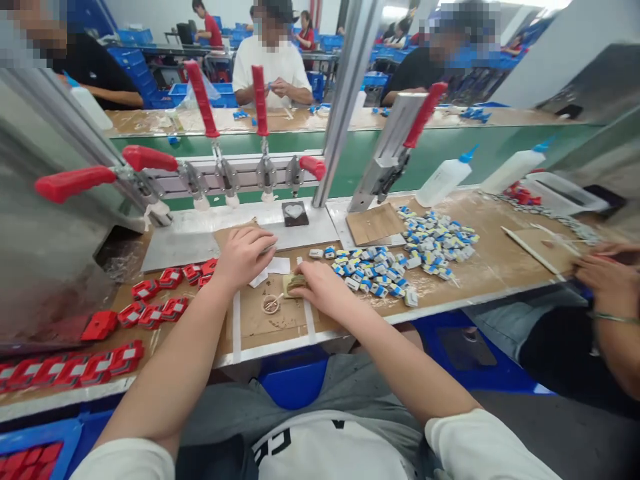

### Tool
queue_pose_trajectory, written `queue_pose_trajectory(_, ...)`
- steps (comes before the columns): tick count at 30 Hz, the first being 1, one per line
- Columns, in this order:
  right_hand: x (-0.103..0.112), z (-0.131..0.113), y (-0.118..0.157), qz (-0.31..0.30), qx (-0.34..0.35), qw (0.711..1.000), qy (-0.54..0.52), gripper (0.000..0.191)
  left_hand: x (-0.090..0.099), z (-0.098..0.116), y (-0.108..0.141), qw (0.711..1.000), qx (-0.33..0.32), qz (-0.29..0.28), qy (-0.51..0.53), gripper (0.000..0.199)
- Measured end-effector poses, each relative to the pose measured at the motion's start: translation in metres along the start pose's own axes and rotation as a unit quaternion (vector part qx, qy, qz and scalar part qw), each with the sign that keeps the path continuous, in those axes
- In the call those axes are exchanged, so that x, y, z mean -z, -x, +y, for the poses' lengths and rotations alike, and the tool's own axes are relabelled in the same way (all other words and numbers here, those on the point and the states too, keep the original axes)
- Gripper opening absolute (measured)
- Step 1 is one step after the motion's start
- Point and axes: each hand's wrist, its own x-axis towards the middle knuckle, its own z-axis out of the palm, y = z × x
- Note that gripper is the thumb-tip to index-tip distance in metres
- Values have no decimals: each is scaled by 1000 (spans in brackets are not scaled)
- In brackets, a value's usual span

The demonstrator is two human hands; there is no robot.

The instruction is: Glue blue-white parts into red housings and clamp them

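My left hand point(245, 253) is curled over a small greyish piece at its fingertips, just left of the black block with a grey heart point(295, 213). My right hand point(317, 283) rests with its fingers bent on a small yellowish-green pad point(293, 285). Between the hands lie white paper strips point(278, 266). A small round dish point(271, 305) with brown bits stands in front of them. Red parts point(161, 311) lie in rows to the left of my left hand. A pile of small blue and white parts point(375, 270) spreads to the right of my right hand.
Toggle clamps with red handles point(203, 100) stand behind the hands. Another clamp point(390, 160) rises at right, beside a brown board point(375, 225) and white bottles point(445, 181). A co-worker's hands point(607, 267) are at the right edge. Other people sit across the bench.
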Motion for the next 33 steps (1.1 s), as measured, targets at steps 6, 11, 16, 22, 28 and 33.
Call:
queue_pose_trajectory(6,20,7,16,62,34,996,-62,36,12,11,-27,996,-63,-51,24,36)
queue_pose_trajectory(11,95,78,35,193,-20,978,-77,18,-1,51,-85,958,-163,-236,16,45)
queue_pose_trajectory(16,139,170,26,171,-42,981,79,15,-57,107,-147,918,-215,-332,-11,50)
queue_pose_trajectory(22,117,217,-2,105,19,975,198,21,-94,133,-165,921,-173,-346,-46,56)
queue_pose_trajectory(28,105,236,0,68,67,988,124,31,-99,129,-164,924,-175,-338,-38,53)
queue_pose_trajectory(33,106,253,10,60,49,994,77,48,-100,127,-163,929,-160,-331,-25,54)
